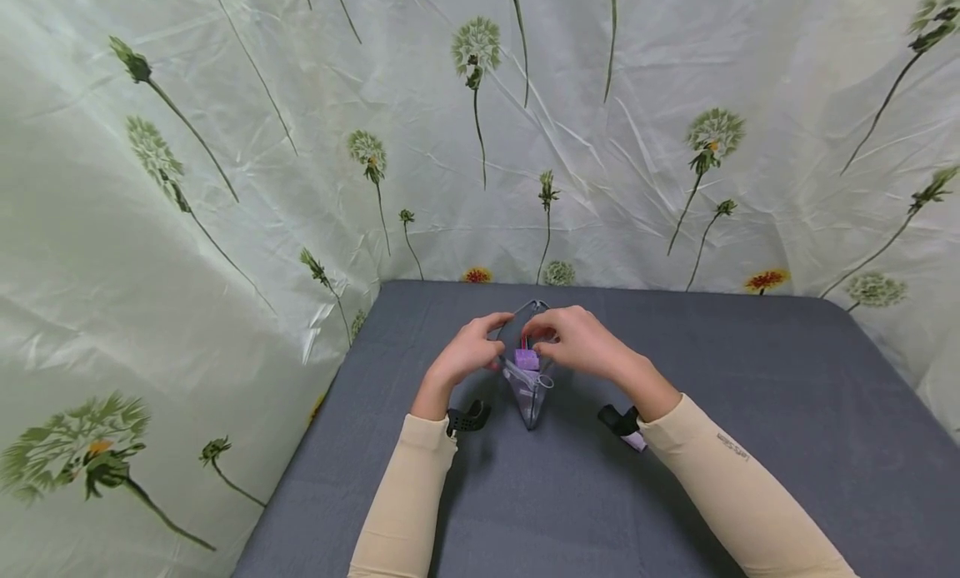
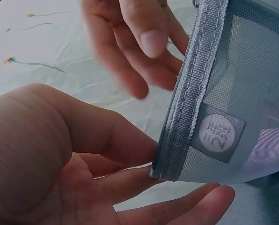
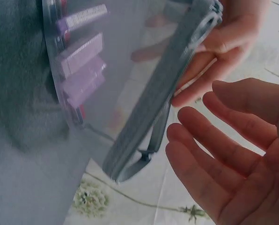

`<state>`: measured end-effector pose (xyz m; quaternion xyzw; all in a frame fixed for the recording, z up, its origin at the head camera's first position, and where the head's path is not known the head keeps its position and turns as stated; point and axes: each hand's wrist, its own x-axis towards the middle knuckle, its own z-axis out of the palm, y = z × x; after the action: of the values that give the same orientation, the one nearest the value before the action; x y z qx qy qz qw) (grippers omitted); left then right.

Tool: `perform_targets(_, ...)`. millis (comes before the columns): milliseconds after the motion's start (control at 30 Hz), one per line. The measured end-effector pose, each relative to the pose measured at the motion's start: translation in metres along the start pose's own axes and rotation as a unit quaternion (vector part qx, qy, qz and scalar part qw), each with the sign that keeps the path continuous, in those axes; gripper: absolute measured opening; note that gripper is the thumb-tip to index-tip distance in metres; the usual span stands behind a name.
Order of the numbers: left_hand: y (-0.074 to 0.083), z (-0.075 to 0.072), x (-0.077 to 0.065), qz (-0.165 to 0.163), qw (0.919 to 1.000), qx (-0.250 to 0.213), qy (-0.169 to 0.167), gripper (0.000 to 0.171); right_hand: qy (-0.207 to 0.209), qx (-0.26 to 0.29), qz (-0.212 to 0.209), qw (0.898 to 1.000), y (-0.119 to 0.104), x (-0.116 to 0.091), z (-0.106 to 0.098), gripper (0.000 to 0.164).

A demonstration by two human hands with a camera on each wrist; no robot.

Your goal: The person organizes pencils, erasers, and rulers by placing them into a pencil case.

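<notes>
A grey mesh zip pouch [image 1: 529, 401] stands on the table with its mouth open. My left hand [image 1: 467, 353] pinches the pouch's zipped edge between thumb and fingers, beside a small woven label [image 2: 219, 133]. On the pouch's other side is my right hand [image 1: 581, 341]; in the right wrist view its loosely bent fingers [image 3: 200, 129] hold nothing and stay just off the zip. Through the mesh show several small purple and lilac blocks or boxes [image 3: 81, 56]. In the head view a purple block [image 1: 527, 359] and a thin red item [image 1: 524, 341] appear at the mouth.
A lilac item [image 1: 634, 441] lies on the table beneath my right wrist, partly covered by the black wrist strap [image 1: 618, 420]. The dark grey table [image 1: 525, 503] meets a flower-printed curtain [image 1: 600, 186] at the back and left.
</notes>
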<state>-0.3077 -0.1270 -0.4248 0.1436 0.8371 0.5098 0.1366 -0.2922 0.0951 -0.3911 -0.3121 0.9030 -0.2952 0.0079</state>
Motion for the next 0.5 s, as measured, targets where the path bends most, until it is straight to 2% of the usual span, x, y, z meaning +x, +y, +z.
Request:
perform_targets(300, -0.001, 0.002, 0.002, 0.007, 0.9998, 0.011, 0.014, 0.06, 0.063, -0.016, -0.001, 0.998, 0.007, -0.023, -0.016, 0.025)
perform_targets(500, -0.001, 0.003, 0.001, 0.015, 0.999, 0.035, 0.026, 0.058, 0.086, -0.022, 0.001, 0.996, 0.013, -0.041, -0.022, 0.026)
